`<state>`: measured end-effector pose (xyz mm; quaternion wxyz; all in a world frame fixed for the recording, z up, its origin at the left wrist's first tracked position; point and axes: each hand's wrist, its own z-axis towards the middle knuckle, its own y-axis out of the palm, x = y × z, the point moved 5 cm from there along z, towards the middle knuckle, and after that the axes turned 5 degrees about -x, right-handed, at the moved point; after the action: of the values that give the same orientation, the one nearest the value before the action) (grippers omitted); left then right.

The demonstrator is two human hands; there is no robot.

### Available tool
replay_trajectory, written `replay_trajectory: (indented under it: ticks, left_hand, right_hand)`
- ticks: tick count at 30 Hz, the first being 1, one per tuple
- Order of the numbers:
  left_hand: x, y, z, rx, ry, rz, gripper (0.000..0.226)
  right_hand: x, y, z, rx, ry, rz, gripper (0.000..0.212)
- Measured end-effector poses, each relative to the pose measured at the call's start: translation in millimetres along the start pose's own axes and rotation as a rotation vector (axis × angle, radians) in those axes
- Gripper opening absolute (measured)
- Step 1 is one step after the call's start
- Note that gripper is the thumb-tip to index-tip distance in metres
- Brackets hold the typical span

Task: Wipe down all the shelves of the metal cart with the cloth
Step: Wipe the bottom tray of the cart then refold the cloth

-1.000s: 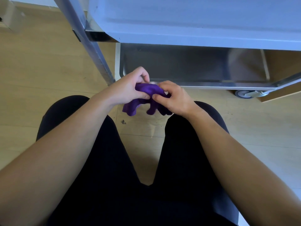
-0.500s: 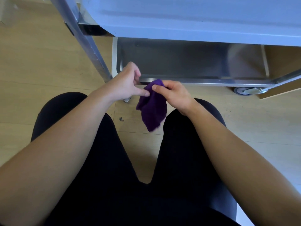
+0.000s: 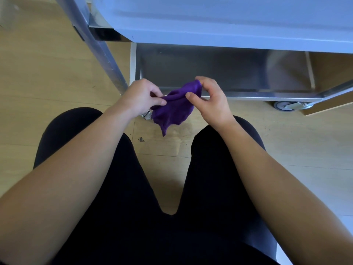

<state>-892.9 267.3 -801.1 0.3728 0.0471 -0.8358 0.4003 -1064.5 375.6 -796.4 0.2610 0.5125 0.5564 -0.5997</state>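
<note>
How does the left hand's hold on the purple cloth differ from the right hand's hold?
The left hand pinches the purple cloth at its lower left edge, fingers curled closed; the right hand pinches the higher bunched top, with some fingers spread loose. The left hand sits lower, the right one nearer the cart's bottom shelf. Both hold the cloth in the air, above the floor.

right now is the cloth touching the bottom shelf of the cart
No, the purple cloth hangs in the air between both hands, in front of the bottom shelf.
</note>
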Motion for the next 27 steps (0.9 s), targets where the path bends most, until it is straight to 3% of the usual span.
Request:
replay_trajectory:
  ticks: [2,6,10,18,23,25,27]
  left_hand:
    - [0.2,-4.2,-1.0,0.035,0.001,0.004,0.007]
    - [0.9,-6.5,-2.1,0.075,0.042,0.054,0.007]
    - [6.2,-6.4,-7.8,0.068,0.112,0.075,0.004]
    - [9.9,-6.0,-8.3,0.067,0.124,0.043,0.01]
    - [8.2,-3.8,-8.5,0.042,0.108,-0.007,0.015]
    - [5.3,-2.7,-9.9,-0.005,0.087,-0.023,0.023]
    - [4.0,-3.4,-13.7,-0.065,0.07,-0.066,0.047]
  right_hand:
    - [2.7,1.7,0.7,-0.031,0.035,-0.014,0.025]
    - [-1.8,2.7,-0.1,-0.032,0.034,-0.074,0.013]
    - [-6.1,2.5,-0.7,-0.044,-0.001,0.01,0.015]
    - [-11.1,3.1,-5.5,-0.123,-0.029,0.126,0.044]
    - [9.2,-0.3,0.7,-0.067,0.163,0.182,0.034]
    - [15.2,-1.2,2.9,-0.032,0.224,0.161,0.034]
    - [15.7,-0.1,3.3,-0.023,0.242,0.114,0.038]
